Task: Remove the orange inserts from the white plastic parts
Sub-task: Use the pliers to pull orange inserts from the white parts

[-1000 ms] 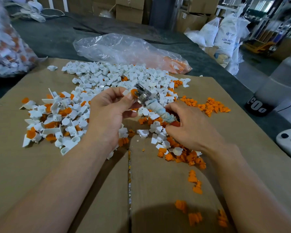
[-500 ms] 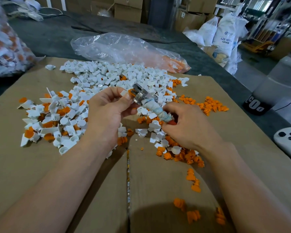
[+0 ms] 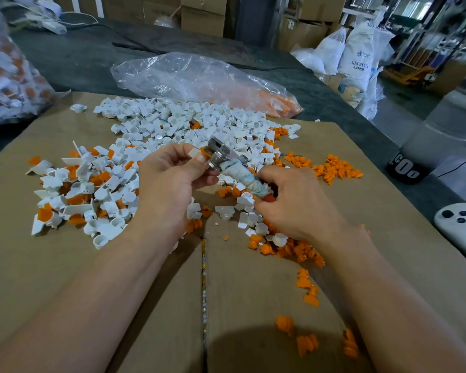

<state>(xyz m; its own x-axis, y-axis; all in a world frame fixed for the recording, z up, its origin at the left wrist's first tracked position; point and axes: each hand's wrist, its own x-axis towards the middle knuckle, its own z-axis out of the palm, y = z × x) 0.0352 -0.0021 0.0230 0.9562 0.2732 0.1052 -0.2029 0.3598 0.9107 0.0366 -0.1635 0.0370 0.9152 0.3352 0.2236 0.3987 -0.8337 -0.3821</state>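
My left hand (image 3: 170, 181) pinches a small white plastic part (image 3: 194, 152) with an orange insert showing at its end. My right hand (image 3: 296, 200) grips a metal tool (image 3: 221, 157) whose handle is wrapped in cloth; the tool's metal head sits against the white part. Behind the hands lies a large heap of white parts (image 3: 189, 122). To the left lies a mixed pile of white parts with orange inserts (image 3: 76, 192). Loose orange inserts (image 3: 291, 249) lie under my right wrist, and another cluster of orange inserts (image 3: 334, 168) lies further right.
Everything rests on a flattened cardboard sheet (image 3: 38, 278) over a dark table. A clear plastic bag (image 3: 197, 79) lies behind the heap, and a full bag (image 3: 8, 76) sits at far left. A white device (image 3: 460, 227) and a black-based cylinder (image 3: 406, 168) stand at right.
Both hands have held their place with the white part and tool together; the view has shifted only slightly.
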